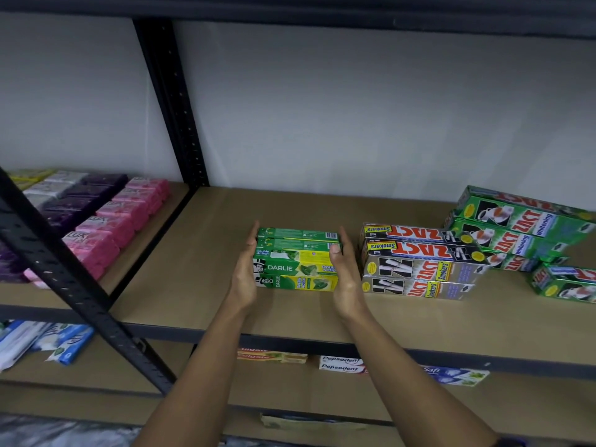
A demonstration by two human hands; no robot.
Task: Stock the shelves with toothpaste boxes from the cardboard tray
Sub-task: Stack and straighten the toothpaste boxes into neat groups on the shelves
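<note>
A small stack of green and yellow Darlie toothpaste boxes (295, 262) rests on the brown shelf board (200, 285), in the middle of the view. My left hand (246, 269) presses flat against the stack's left end. My right hand (345, 269) presses against its right end, thumb on the top front edge. Both hands clasp the stack between them. The cardboard tray is not in view.
Silver Zact Smokers boxes (419, 262) lie just right of the stack, green Zact Whitening boxes (522, 230) farther right. Pink and purple soap packs (106, 224) fill the left bay behind a black upright (174, 101) and a diagonal brace (64, 269). The lower shelf holds Colgate and Pepsodent boxes (342, 364).
</note>
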